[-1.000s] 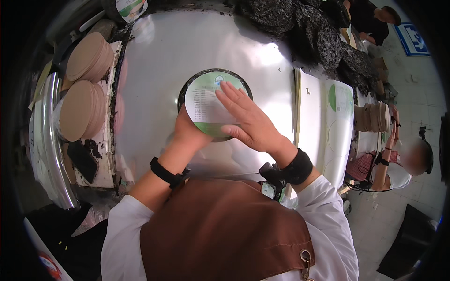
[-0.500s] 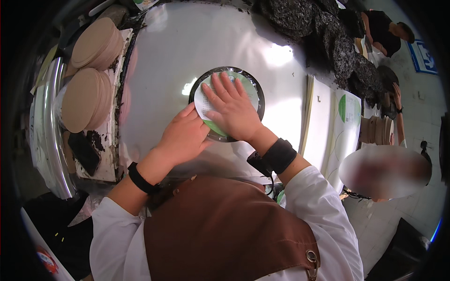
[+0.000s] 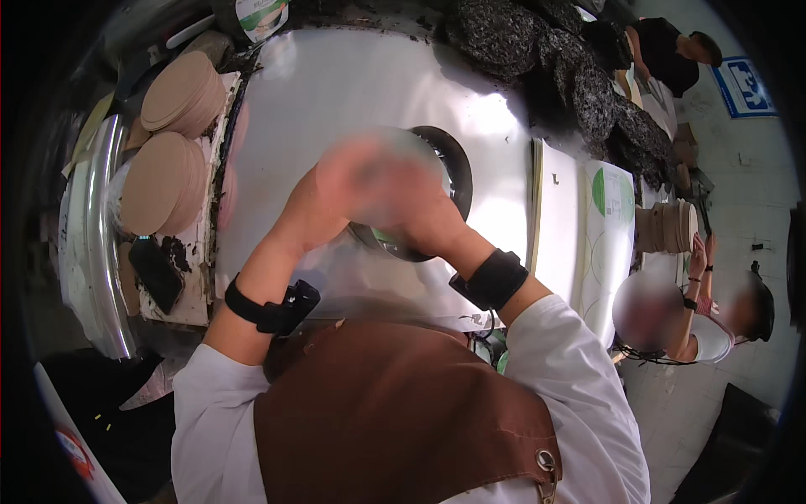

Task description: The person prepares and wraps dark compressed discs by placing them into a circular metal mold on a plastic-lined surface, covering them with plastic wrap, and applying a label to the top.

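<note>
Fingers blurred, spread cannot tell; left hand (image 3: 336, 189), right hand (image 3: 411, 206) over round dark-rimmed disc (image 3: 449, 168).

Head camera looks steeply down (fisheye) at table (image 3: 336, 92).

A shiny metal table (image 3: 336, 92) carries a dark round mould (image 3: 449, 160).
</note>
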A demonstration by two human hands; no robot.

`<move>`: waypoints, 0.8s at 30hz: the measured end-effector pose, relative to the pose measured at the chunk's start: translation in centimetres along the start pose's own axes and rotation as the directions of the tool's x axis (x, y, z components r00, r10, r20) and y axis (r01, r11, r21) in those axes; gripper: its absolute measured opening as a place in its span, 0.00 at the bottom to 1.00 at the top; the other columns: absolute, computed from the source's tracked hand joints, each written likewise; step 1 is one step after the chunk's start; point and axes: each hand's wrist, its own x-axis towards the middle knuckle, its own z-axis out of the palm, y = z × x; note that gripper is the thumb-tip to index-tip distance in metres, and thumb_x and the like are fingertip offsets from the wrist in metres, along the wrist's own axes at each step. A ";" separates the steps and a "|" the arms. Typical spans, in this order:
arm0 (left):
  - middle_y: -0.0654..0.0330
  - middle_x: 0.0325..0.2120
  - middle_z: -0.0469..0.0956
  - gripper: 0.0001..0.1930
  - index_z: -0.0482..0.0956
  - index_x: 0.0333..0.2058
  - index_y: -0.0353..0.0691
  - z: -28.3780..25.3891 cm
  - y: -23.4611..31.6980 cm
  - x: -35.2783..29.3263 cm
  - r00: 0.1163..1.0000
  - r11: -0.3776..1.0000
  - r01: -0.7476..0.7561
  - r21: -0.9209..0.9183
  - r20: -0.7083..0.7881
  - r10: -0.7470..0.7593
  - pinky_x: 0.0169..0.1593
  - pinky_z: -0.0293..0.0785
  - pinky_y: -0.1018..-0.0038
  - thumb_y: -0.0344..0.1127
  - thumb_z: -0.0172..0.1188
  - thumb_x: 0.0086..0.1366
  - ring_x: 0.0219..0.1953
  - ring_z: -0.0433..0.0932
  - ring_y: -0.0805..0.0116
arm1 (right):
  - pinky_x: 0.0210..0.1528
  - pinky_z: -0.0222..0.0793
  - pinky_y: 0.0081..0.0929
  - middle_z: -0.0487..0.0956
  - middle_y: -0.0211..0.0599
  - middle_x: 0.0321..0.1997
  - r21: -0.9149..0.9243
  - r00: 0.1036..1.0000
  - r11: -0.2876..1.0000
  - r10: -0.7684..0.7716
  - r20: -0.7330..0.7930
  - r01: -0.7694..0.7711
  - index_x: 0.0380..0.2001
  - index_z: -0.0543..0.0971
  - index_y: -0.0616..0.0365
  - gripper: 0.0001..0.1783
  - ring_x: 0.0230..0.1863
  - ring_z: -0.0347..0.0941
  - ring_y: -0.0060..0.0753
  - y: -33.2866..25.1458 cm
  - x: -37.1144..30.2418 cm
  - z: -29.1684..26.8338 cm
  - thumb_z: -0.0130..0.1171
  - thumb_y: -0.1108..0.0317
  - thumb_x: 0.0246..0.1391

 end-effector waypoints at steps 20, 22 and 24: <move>0.54 0.55 0.70 0.35 0.69 0.60 0.43 6.4 6.6 -6.5 0.869 0.878 -0.289 0.381 0.489 0.074 0.65 0.57 0.57 0.61 0.57 0.62 0.58 0.67 0.57 | 0.48 0.75 0.34 0.78 0.40 0.51 0.647 0.686 0.363 0.635 0.354 -0.671 0.59 0.71 0.60 0.28 0.50 0.78 0.36 9.7 -11.8 -2.1 0.52 0.52 0.64; 0.56 0.64 0.61 0.38 0.65 0.63 0.48 5.1 -2.4 -9.1 0.907 0.302 -0.353 0.886 0.403 -0.124 0.66 0.55 0.52 0.61 0.60 0.59 0.67 0.58 0.56 | 0.42 0.77 0.31 0.79 0.40 0.47 0.486 0.645 0.433 0.599 0.474 -0.759 0.51 0.75 0.61 0.21 0.41 0.79 0.34 11.2 -8.5 -2.9 0.53 0.55 0.63; 0.57 0.68 0.55 0.39 0.59 0.67 0.50 4.0 -5.9 -10.2 0.900 0.362 -0.416 0.834 0.434 0.034 0.67 0.52 0.49 0.58 0.59 0.61 0.70 0.50 0.57 | 0.38 0.76 0.27 0.79 0.40 0.44 0.257 0.608 0.570 0.593 0.528 -0.780 0.45 0.77 0.62 0.18 0.36 0.79 0.32 11.1 -5.6 -4.0 0.53 0.57 0.63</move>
